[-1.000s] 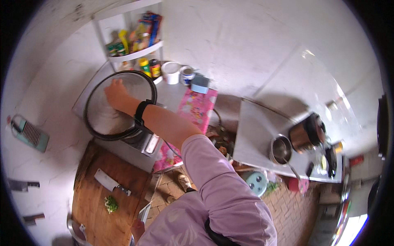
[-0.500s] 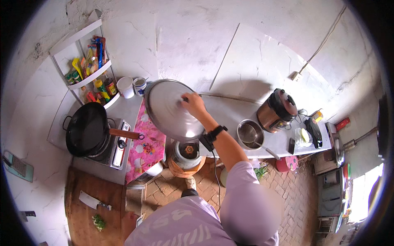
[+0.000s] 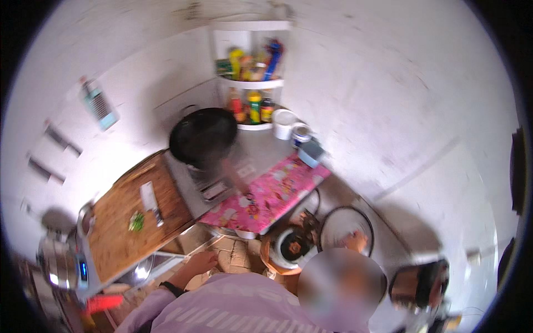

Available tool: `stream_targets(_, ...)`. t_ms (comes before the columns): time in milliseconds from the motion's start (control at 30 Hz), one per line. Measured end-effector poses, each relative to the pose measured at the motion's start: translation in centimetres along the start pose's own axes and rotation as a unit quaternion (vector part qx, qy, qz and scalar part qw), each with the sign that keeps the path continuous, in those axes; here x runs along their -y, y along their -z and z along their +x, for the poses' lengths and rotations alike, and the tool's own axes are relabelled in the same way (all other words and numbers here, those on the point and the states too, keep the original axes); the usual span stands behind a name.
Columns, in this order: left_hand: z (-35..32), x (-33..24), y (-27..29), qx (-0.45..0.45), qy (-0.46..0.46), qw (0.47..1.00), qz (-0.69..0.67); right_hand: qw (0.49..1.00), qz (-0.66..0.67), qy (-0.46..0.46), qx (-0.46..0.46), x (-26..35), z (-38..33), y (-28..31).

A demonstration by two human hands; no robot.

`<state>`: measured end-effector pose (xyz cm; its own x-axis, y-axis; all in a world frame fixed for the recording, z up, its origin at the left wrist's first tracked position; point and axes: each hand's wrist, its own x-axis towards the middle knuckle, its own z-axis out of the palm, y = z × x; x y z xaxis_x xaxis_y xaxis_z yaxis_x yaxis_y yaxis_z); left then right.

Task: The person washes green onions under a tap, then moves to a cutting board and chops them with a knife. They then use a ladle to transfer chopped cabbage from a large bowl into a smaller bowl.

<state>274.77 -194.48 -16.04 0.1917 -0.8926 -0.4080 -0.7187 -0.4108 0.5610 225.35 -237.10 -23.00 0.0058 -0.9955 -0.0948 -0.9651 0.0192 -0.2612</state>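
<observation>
Lower right of centre, the right hand (image 3: pixel 355 242) has its fingers closed on a round glass lid (image 3: pixel 344 228). Lower left, the left hand (image 3: pixel 201 261) hangs loosely open, holding nothing.

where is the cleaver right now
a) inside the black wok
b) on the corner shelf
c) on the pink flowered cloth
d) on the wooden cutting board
d: the cleaver lies flat on the wooden cutting board, next to a small heap of chopped greens, left of the black wok.
</observation>
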Motion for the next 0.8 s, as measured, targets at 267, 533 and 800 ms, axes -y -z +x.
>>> stream_targets(267, -3.2, -1.5, -2.2, -0.032, 0.081, 0.996, -0.011, 0.996, 0.017, -0.078, -0.046, -5.4, 4.0, -3.7)
stream_targets(533, -2.5, -2.5, -0.9, -0.031, 0.089, 0.995, -0.016, 0.985, -0.124, -0.119, -0.02, -3.9, 4.2, -1.8)
stream_targets(800, -0.1, 0.6, 0.7, -0.014, 0.016, 1.0, -0.018, 0.981, -0.034, 0.186, -0.036, 8.9, -1.2, 2.4)
